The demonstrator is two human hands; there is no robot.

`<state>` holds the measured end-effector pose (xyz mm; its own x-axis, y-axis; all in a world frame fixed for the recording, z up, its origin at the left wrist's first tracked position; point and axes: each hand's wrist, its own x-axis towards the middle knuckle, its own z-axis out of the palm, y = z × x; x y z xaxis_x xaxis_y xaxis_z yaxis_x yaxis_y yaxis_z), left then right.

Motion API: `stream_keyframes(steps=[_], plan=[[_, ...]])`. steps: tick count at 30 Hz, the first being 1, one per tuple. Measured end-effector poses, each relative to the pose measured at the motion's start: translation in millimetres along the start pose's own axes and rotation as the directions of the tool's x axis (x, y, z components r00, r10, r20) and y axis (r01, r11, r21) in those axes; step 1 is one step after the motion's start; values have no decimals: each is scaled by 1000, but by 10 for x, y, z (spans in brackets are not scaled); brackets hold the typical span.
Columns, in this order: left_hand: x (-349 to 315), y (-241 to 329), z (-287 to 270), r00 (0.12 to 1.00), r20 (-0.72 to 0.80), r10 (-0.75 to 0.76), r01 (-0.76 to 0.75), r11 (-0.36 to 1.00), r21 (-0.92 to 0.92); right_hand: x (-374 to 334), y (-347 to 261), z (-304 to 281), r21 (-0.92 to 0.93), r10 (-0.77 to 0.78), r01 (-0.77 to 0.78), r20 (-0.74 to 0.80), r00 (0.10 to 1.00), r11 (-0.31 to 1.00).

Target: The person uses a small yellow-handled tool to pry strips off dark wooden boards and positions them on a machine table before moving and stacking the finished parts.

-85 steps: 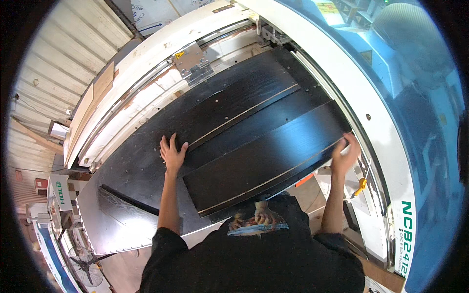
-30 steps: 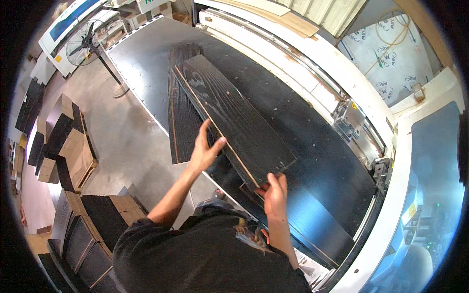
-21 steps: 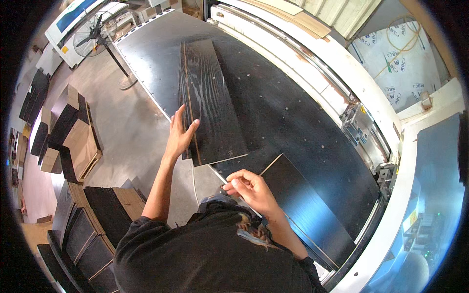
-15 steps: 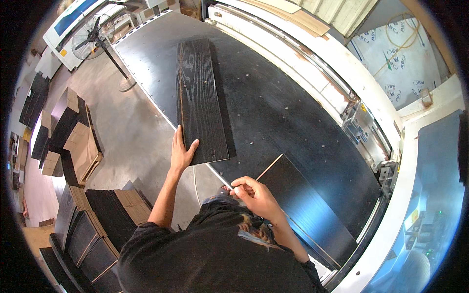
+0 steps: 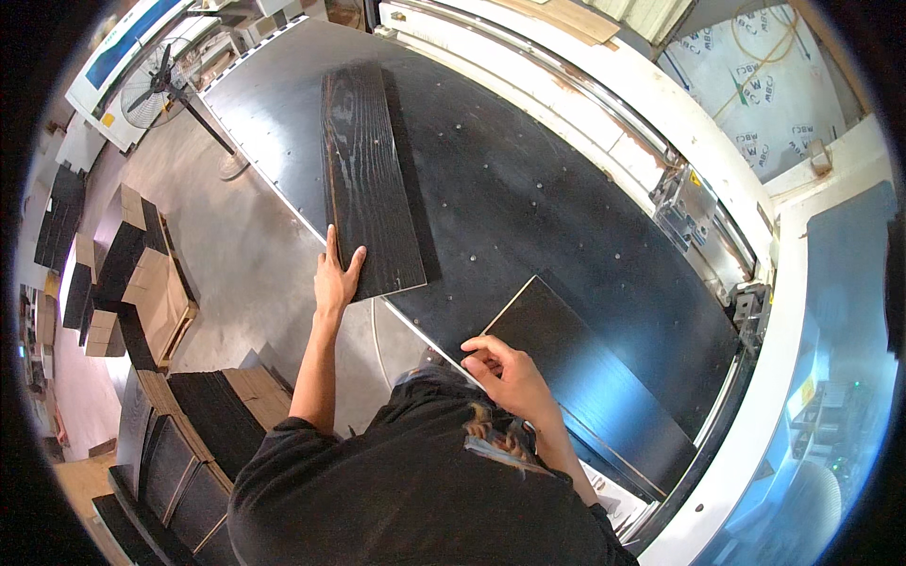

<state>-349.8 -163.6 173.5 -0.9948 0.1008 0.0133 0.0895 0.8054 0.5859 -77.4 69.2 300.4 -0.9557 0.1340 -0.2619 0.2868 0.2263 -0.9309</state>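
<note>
Lettered white sheet (image 5: 783, 104), yellow sign (image 5: 696, 177) on carriage (image 5: 681, 215)

L hand grip (image 5: 336, 281) on nr end of blk wood-grain board (image 5: 370, 165), thumb on top, fingers along side. Board slants across bench's (image 5: 514, 179) nr edge, twd L end, one corner overhanging. R hand grip (image 5: 512, 379) loosely curled by nr edge, next to 2nd dk board (image 5: 604, 373) at bench's nr R corner. Fan (image 5: 156, 90) on floor off nr edge, nr L end.
</note>
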Motion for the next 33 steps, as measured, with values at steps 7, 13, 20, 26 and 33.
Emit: stream_keyframes(steps=[7, 13, 20, 26, 33], plan=[[74, -86, 41, 999, 5, 32, -31, 998, -51, -344, 331, -258, -1, 15, -16, -301, 953, 1000], [-37, 64, 5, 993, -110, 41, -9, 961, 277, -984, 696, -590, -170, 54, -200, -616, 786, 965], [-495, 1184, 282, 808, -7, 589, -587, 806, 73, -2178, 1207, -608, -343, 258, -660, -726, 638, 668], [-1376, 1848, 814, 547, 372, 750, -746, 638, -190, -2309, 1560, -565, -373, 231, -683, -749, 621, 627], [-1303, 2199, 1323, 443, 431, 787, -858, 511, -51, -2088, 1696, -982, -343, 107, -628, -818, 565, 698]])
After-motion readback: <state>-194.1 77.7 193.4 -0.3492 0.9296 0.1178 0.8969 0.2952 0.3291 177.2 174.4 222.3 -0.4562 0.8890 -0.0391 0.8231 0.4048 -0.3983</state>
